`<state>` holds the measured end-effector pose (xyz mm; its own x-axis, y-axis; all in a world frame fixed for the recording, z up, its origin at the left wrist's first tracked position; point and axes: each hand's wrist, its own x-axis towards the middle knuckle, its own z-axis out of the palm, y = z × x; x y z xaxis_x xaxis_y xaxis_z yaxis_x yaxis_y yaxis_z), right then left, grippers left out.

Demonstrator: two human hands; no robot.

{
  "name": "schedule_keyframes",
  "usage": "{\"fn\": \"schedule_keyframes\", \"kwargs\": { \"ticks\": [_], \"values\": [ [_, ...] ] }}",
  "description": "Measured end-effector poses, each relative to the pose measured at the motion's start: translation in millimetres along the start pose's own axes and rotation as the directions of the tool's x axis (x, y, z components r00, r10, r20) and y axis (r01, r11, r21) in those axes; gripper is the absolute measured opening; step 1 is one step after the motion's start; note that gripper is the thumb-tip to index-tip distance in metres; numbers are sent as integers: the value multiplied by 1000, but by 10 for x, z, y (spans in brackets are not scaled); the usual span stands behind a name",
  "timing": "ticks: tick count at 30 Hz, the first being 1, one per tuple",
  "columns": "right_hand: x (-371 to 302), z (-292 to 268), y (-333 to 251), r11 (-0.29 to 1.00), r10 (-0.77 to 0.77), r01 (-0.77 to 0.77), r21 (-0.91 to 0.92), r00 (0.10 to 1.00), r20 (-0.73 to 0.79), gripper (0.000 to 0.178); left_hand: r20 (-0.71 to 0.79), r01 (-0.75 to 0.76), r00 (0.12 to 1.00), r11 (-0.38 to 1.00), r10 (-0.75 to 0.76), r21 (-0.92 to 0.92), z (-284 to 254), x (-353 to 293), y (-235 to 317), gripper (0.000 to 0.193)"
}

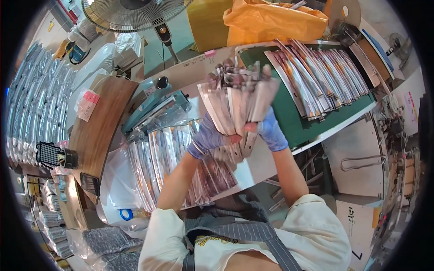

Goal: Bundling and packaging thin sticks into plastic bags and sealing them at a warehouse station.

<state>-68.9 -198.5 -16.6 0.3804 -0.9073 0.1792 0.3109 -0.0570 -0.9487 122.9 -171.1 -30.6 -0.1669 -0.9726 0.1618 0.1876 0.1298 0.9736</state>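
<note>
- Left hand [207, 137] in a thin blue-purple glove, thumb tip showing uncovered: gripping the lower left side of a thick, fanned bundle of long, flat, whitish-and-brown packets [235, 101].
- Right hand [272, 132], same kind of glove, thumb tip also showing: closed on the lower right side of that bundle.
- Bundle is up in front of the body, between both hands, roughly upright, upper ends spread and blurred.
- Right of it: long row of overlapping, glossy printed packets in brown, orange and white [323, 79], lying on a dark green desk top [296, 131] with a pale edge.
- Below and left of the bundle: row of long printed packets in clear, shiny film [165, 156], side by side, partly behind the left forearm.
- Beyond that row: long teal machine with a black knob [147, 110], clear film against it.
- Near the row's lower end: small blue ring-shaped tape roll [126, 214].
- Far left: curved brown wooden board [97, 131], pink-and-white label on it.
- Top: large grey standing fan [135, 16]; crumpled orange bag [275, 22].
</note>
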Motion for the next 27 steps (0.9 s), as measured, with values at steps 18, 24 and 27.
{"fn": "schedule_keyframes", "kwargs": {
  "ticks": [18,24,27],
  "values": [
    [1077,-623,1604,636,156,-593,-493,725,-671,68,-260,525,795,836,-549,-160,-203,1207,-1263,48],
    [755,-435,1239,657,681,-647,385,729,63,53,-100,456,806,719,-584,-524,-108,568,-1111,57],
    [355,-46,270,959,257,-249,137,965,-44,48,-204,266,923,925,-325,-270,29,227,-696,62]
  ]
}}
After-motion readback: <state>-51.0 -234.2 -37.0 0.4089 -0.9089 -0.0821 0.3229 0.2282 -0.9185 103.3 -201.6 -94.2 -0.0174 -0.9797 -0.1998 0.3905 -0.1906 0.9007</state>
